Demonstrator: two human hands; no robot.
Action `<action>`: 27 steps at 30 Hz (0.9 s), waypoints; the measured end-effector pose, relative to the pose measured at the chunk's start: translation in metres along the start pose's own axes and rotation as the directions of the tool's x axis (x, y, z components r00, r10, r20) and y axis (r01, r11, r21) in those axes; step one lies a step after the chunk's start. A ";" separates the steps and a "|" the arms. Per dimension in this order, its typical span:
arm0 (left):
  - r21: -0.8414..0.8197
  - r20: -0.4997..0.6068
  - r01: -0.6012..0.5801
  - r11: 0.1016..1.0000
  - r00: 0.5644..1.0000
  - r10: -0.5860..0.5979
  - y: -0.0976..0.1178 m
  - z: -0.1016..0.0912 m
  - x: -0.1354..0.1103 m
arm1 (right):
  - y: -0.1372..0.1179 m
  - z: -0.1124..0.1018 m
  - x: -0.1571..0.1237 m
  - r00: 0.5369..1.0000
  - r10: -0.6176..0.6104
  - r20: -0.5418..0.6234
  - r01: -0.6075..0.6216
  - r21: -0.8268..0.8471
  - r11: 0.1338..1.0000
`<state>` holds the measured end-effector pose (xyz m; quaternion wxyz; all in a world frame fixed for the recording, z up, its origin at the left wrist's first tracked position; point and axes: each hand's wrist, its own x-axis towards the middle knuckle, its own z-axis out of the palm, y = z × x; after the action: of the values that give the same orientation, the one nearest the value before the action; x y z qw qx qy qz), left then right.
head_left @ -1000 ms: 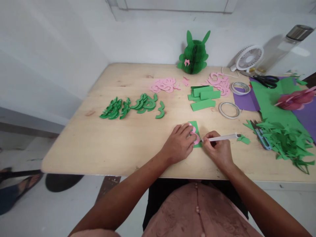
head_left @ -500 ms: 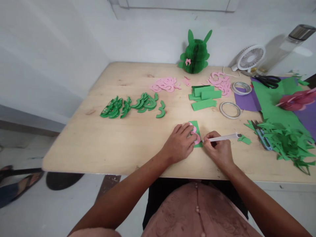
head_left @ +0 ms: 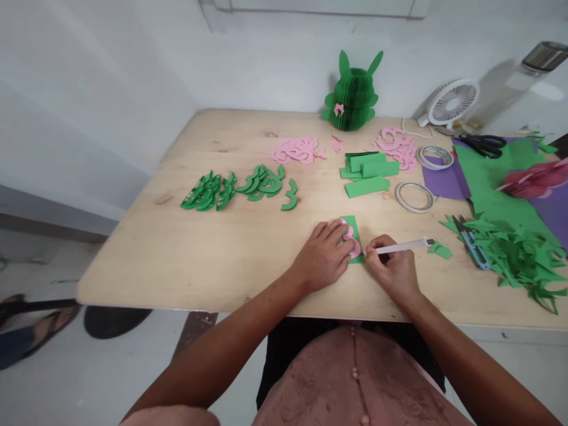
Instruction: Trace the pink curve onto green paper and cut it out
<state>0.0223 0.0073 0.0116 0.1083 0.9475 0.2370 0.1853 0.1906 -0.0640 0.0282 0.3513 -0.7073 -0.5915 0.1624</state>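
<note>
My left hand (head_left: 323,255) lies flat, fingers together, pressing a pink curved paper template (head_left: 350,239) onto a small green paper strip (head_left: 354,227) near the front of the wooden table (head_left: 248,248). My right hand (head_left: 390,269) is closed around a white pen (head_left: 402,246), whose tip touches the strip at the template's right edge. The lower part of the strip is hidden under both hands.
Green cut shapes (head_left: 239,186) lie to the left, pink cutouts (head_left: 297,151) and green strips (head_left: 367,174) behind. Two tape rolls (head_left: 414,196), scissors (head_left: 481,142), snips (head_left: 470,244), green scraps (head_left: 515,254), coloured sheets and a fan (head_left: 452,102) are right. A green paper figure (head_left: 354,92) stands at the back.
Both hands stay in place on the strip; only the view has drifted slightly.
</note>
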 end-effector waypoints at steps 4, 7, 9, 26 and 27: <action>0.014 -0.002 -0.003 1.000 1.000 0.003 0.000 0.001 0.000 | 0.000 0.001 -0.001 1.000 0.019 0.014 -0.019 0.018 1.000; 0.013 -0.004 -0.007 1.000 1.000 0.007 0.000 0.001 0.000 | 0.001 0.001 -0.001 1.000 0.021 0.014 -0.022 0.024 0.999; 0.013 -0.006 -0.009 1.000 1.000 0.009 0.000 0.001 0.000 | 0.001 0.000 -0.001 1.000 0.014 0.013 -0.015 0.025 1.000; 0.020 -0.011 -0.003 1.000 1.000 0.003 0.000 0.001 0.000 | 0.004 0.002 -0.001 0.999 -0.006 0.033 0.004 0.065 0.998; 0.019 -0.011 -0.003 1.000 1.000 0.003 0.000 0.001 0.000 | 0.004 0.002 -0.001 0.999 -0.007 0.034 0.005 0.066 0.998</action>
<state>0.0228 0.0069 0.0108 0.0977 0.9477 0.2381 0.1886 0.1920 -0.0645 0.0243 0.3647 -0.6907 -0.5938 0.1932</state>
